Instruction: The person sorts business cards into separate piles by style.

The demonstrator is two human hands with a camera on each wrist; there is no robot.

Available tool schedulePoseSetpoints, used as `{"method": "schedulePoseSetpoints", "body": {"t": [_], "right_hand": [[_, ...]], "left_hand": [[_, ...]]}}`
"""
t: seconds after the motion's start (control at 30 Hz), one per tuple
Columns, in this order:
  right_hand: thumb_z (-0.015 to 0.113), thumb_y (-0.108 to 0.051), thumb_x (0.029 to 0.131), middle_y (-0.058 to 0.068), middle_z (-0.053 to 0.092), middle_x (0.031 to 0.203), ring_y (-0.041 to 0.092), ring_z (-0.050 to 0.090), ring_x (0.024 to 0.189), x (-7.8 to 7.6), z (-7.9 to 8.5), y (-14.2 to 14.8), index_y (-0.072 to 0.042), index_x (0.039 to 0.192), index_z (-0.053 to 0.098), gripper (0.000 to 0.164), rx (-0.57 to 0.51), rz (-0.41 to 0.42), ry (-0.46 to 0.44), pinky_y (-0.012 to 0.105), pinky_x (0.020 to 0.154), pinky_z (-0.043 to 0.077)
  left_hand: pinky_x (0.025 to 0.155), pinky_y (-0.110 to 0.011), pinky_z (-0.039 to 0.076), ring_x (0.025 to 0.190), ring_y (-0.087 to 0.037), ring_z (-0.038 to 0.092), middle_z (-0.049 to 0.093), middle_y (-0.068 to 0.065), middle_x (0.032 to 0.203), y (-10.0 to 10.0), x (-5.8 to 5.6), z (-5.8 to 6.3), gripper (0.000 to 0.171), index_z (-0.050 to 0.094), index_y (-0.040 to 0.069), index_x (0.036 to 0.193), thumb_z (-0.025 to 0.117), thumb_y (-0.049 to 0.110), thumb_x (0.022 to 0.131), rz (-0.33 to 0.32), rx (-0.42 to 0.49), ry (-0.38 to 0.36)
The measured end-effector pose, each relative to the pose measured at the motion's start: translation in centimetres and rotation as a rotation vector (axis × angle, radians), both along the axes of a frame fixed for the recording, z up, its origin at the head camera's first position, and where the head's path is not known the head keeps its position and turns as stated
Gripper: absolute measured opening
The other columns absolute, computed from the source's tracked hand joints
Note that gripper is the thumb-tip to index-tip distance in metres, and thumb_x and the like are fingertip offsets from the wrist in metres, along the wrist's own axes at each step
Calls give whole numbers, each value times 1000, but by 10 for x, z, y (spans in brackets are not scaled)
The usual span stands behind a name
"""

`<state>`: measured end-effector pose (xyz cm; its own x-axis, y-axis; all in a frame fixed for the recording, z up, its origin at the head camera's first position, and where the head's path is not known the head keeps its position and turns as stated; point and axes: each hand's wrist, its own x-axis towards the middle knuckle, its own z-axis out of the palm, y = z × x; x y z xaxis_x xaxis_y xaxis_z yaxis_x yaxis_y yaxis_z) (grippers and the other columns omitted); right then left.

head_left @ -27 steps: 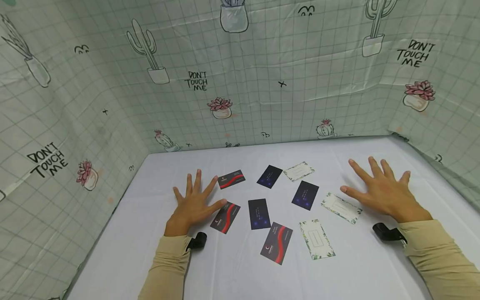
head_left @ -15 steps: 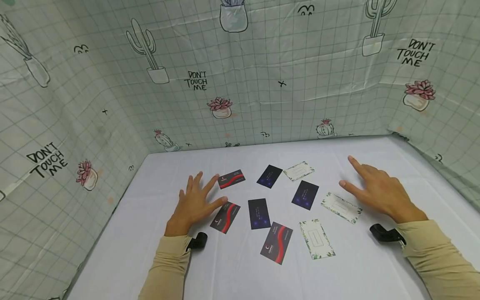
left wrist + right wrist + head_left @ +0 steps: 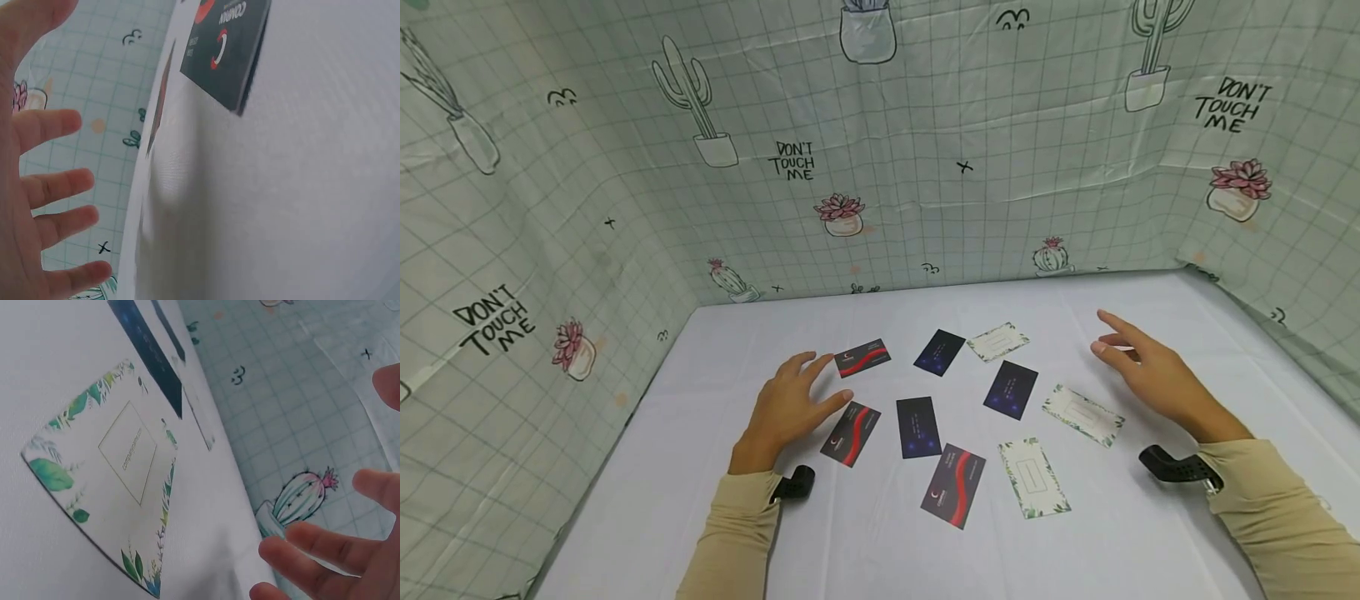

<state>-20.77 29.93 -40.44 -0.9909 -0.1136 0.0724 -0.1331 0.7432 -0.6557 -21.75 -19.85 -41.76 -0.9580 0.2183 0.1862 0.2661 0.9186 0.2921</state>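
Business cards of three designs lie flat and apart. In the head view my left hand (image 3: 784, 410) is above the table on the left, fingers relaxed and holding nothing. Its thumb is close to a black card with a red wave (image 3: 851, 434), its index finger close to another such card (image 3: 862, 357). The left wrist view shows these fingers (image 3: 59, 184) raised off the cloth. My right hand (image 3: 1163, 382) is over the right side, loosely bent and holding nothing. Nearest to it is a white leaf-bordered card (image 3: 1083, 415), seen large in the right wrist view.
Between the hands lie dark blue cards (image 3: 918, 427), a third red-waved card (image 3: 953, 486) and more leaf-bordered cards (image 3: 1034, 478). The table has a white cloth (image 3: 865, 558). A grid-patterned curtain (image 3: 910, 150) with cactus drawings surrounds its back and sides.
Both hands have gone from flat, spread fingers to relaxed, slightly bent ones. The right hand has turned on its side, thumb toward the middle. The cards have not moved.
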Motion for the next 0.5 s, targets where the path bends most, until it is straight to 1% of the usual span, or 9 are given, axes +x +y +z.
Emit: {"method": "schedulePoseSetpoints", "body": {"t": [0.13, 0.23, 0.37, 0.5], "right_hand": [[45, -48, 105, 27, 52, 139, 44, 54, 118, -2, 0, -5, -18, 161, 23, 67, -28, 26, 8, 58, 91, 41], [47, -47, 105, 26, 53, 137, 42, 57, 116, -2, 0, -12, -18, 160, 27, 66, -35, 47, 8, 56, 91, 43], [49, -47, 104, 24, 55, 135, 38, 61, 113, 0, 2, -25, -15, 158, 32, 65, -55, 76, 4, 53, 90, 46], [51, -44, 104, 21, 60, 130, 32, 65, 109, -1, 5, -40, -13, 156, 36, 63, -90, 120, 2, 46, 86, 50]], "left_hand": [[101, -59, 41, 132, -36, 48, 50, -14, 145, -2, 5, 1, 66, 60, 16, 140, 61, 59, 91, -9, 17, 5], [102, -57, 41, 130, -34, 50, 54, -12, 143, -3, 8, -1, 60, 64, 15, 136, 60, 57, 93, -15, 24, 10], [101, -56, 41, 129, -32, 51, 57, -11, 139, -2, 14, -3, 56, 67, 14, 131, 61, 53, 93, -18, 41, 10], [102, -56, 40, 128, -31, 52, 58, -10, 137, -2, 20, -2, 53, 69, 13, 129, 63, 51, 92, -28, 60, -4]]}}
